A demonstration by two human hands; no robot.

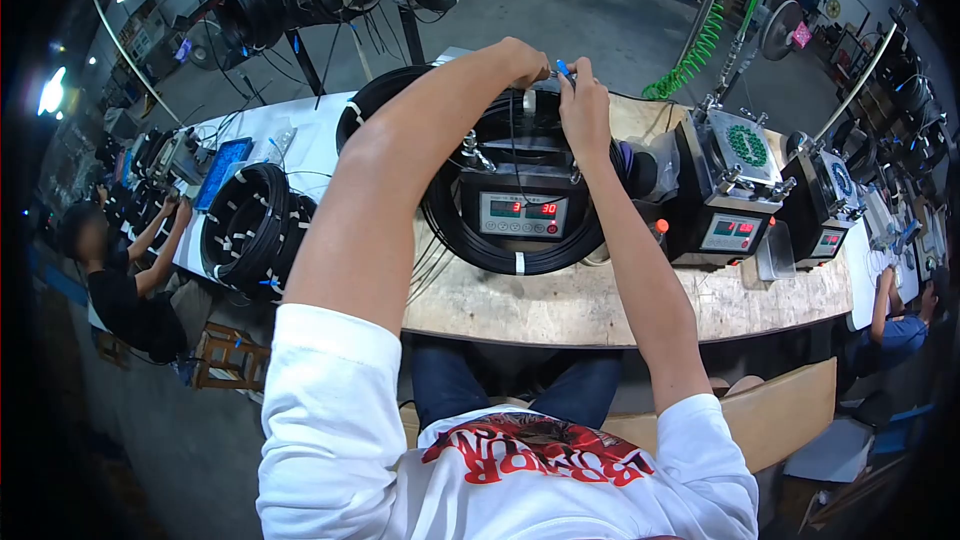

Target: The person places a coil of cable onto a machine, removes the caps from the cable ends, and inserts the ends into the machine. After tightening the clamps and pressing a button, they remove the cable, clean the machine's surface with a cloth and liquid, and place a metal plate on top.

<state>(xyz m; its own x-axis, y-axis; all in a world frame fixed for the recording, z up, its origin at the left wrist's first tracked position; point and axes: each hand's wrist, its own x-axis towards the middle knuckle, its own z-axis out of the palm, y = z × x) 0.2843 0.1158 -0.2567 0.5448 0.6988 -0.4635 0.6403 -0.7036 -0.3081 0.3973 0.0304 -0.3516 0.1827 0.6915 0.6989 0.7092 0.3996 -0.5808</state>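
Both my hands are raised close together above the back of a machine with a red digital display (523,214). My left hand (524,62) has its fingers bent together at a small metal-ended piece, too small to name. My right hand (585,110) pinches a small blue-tipped connector (563,68) between thumb and fingers. A large coil of black cable (500,262) hangs round the machine's front, with a white tie at its bottom. A thin black cable drops between my hands in front of the machine.
Two similar machines stand to the right, one with a green ring of parts (744,143). An orange-capped bottle (660,228) is near the coil. More black coils (245,225) and a blue tray (222,172) lie left. People sit at both sides.
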